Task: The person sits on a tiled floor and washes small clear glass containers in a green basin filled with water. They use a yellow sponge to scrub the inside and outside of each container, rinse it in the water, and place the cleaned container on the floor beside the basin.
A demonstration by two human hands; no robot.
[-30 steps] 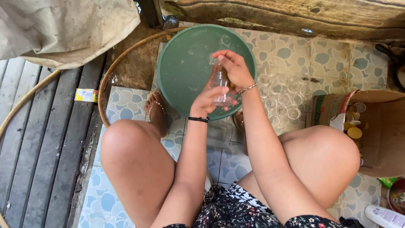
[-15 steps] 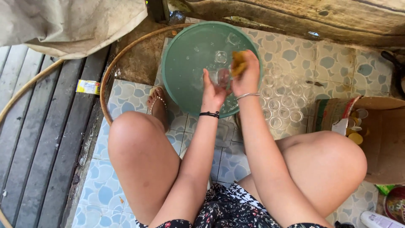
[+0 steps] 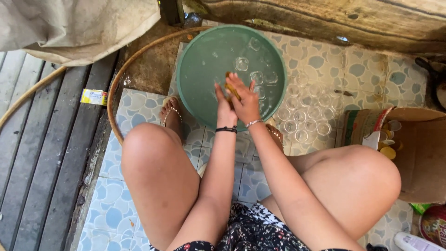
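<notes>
Taking the green basin point(image 3: 200, 69) as landmark: its left half holds open water, free for a hand to pass. Its right half is taken up by sunken clear glasses point(image 3: 241, 63) and by both hands, the left hand point(image 3: 225, 108) and right hand point(image 3: 245, 100), pressed together over the near rim. Right of the basin, rows of upturned glasses point(image 3: 304, 118) crowd the tiled floor up to a cardboard box point(image 3: 418, 153). Behind the basin a wooden beam point(image 3: 325, 23) blocks the way. Left of it a curved hoop point(image 3: 116, 88) rings bare ground.
</notes>
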